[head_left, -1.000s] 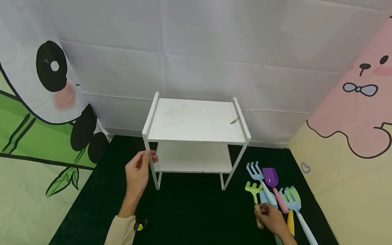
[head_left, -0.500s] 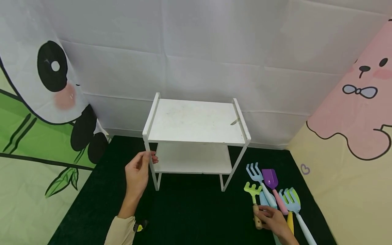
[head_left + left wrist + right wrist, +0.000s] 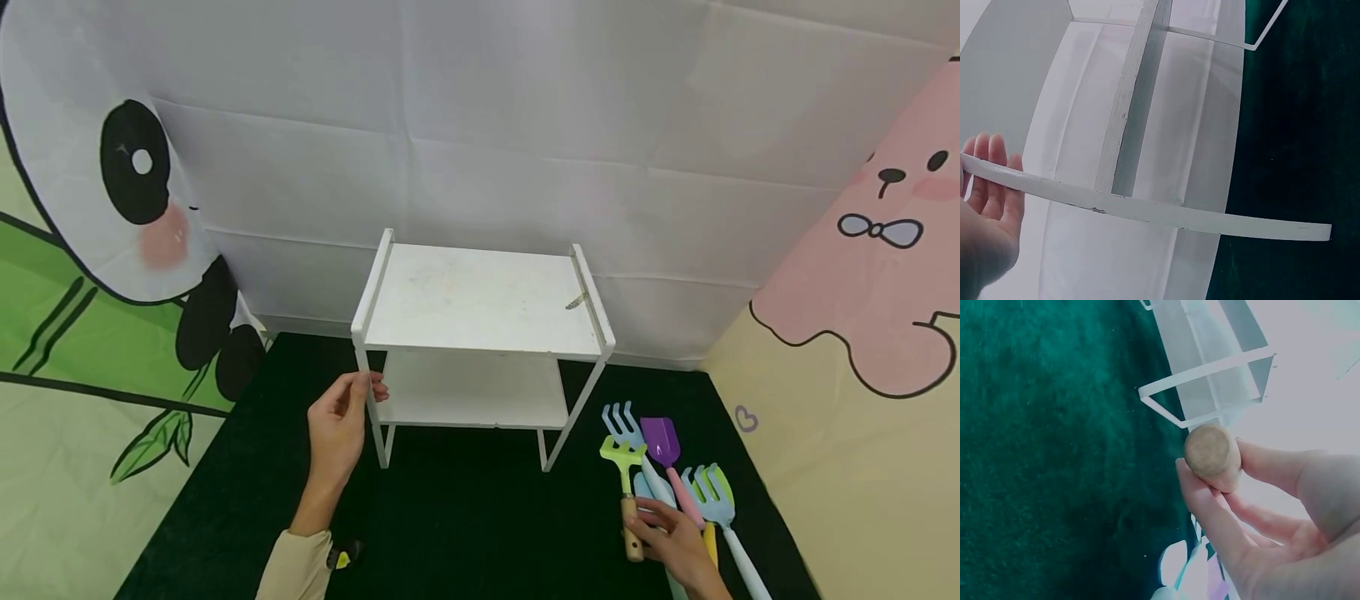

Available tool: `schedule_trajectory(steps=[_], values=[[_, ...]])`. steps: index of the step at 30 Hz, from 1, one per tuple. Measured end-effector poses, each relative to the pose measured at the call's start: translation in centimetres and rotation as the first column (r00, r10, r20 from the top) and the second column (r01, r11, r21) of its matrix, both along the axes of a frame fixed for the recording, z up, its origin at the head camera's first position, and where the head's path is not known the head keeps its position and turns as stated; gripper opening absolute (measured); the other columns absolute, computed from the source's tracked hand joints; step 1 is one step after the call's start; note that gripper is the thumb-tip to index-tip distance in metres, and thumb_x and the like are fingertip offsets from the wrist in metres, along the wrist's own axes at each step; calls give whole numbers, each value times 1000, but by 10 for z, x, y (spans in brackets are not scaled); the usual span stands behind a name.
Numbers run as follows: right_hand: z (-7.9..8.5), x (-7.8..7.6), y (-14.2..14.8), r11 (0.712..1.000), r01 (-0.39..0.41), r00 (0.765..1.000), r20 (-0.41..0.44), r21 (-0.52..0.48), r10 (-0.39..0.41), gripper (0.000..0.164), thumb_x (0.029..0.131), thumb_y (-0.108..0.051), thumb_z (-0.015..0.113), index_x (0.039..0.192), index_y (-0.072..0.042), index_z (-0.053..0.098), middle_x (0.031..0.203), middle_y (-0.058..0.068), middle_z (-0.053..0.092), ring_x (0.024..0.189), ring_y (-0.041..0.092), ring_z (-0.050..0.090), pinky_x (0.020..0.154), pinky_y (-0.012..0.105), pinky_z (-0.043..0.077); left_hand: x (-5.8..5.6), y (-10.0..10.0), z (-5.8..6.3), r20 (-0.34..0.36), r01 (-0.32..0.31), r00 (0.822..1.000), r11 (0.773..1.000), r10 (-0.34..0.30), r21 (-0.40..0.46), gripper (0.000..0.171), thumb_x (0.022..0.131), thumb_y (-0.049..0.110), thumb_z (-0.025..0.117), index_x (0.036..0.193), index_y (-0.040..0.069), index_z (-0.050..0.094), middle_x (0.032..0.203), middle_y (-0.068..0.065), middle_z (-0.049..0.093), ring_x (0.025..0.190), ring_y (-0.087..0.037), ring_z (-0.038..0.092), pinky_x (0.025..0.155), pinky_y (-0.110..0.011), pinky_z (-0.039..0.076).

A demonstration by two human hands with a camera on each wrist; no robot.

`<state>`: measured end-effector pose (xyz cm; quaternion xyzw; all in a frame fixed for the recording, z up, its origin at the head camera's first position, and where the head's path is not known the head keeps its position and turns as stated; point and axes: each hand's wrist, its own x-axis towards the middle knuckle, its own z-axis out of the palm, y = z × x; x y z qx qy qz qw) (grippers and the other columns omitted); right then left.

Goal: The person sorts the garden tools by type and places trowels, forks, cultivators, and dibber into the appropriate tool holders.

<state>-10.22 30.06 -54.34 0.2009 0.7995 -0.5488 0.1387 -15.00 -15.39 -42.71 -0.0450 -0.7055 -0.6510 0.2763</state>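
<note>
My left hand [image 3: 339, 421] holds the front left leg of a white two-tier shelf [image 3: 487, 300]; in the left wrist view its fingers [image 3: 997, 153] curl round the white bar. At the right, my right hand [image 3: 670, 537] pinches the wooden handle of a small green hand rake [image 3: 624, 457] between thumb and fingers. The right wrist view shows the round butt of that wooden handle [image 3: 1209, 451] end-on. Close beside and partly behind the rake lie a blue garden fork [image 3: 622, 423] and a purple shovel [image 3: 662, 440] with a pink handle.
Another blue fork [image 3: 716, 500] lies at the right over a green-headed tool with a yellow handle [image 3: 710, 542]. Dark green cloth [image 3: 465, 525] covers the surface. A white sheet [image 3: 495, 125] hangs behind the shelf, with printed cartoon panels on both sides.
The green rake has risen slightly in my right hand and its head now overlaps the blue fork. My left hand stays on the shelf leg.
</note>
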Motion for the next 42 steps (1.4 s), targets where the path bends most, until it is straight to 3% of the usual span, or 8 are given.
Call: schedule_trajectory(steps=[4, 11, 17, 23, 33, 42], values=[[5, 3, 0, 1000, 0, 1000, -27, 2, 0, 64, 92, -26, 80, 141, 7, 54, 125, 25, 66, 98, 29, 71, 77, 47, 62, -1, 0, -2, -4, -4, 1000, 1000, 4, -7, 27, 109, 7, 50, 103, -14, 66, 95, -27, 69, 83, -12, 70, 86, -19, 55], [19, 8, 0, 999, -42, 994, -98, 1, 42, 73, 97, -21, 74, 155, 2, 36, 135, 30, 59, 106, 35, 71, 77, 47, 62, -3, 0, -4, -9, -15, 1000, 1000, 15, -14, 26, 109, 5, 49, 102, -14, 66, 93, -28, 69, 82, -12, 70, 86, -18, 55], [34, 15, -7, 999, -31, 995, -95, 42, 34, 64, 95, -32, 76, 143, 3, 52, 133, 29, 61, 103, 35, 72, 79, 46, 62, -2, 1, -3, -17, -24, 1000, 1000, 23, -14, 25, 108, 4, 50, 100, -13, 66, 92, -28, 69, 81, -10, 69, 85, -17, 55], [49, 24, -14, 1000, -9, 995, -102, 26, 11, 67, 94, -37, 77, 144, 0, 52, 139, 29, 57, 106, 34, 72, 82, 45, 61, -3, 2, -3, -25, -36, 999, 999, 36, -5, 25, 108, 3, 50, 99, -13, 66, 91, -28, 69, 79, -9, 69, 84, -18, 56], [71, 35, -23, 1000, 10, 984, -175, -21, -14, 63, 93, -25, 79, 144, 0, 52, 139, 26, 58, 104, 30, 73, 81, 37, 62, -3, 3, -4, -10, -45, 999, 999, 45, 14, 27, 109, 6, 49, 100, -13, 66, 94, -34, 66, 80, -7, 69, 83, -18, 56], [91, 44, -37, 1000, -14, 968, -249, -26, 7, 57, 93, -18, 78, 142, 1, 54, 144, 24, 55, 106, 22, 72, 85, 31, 60, -2, 4, -2, -8, -51, 999, 998, 52, 29, 26, 108, 4, 50, 98, -13, 66, 91, -30, 67, 78, -8, 69, 82, -17, 56]])
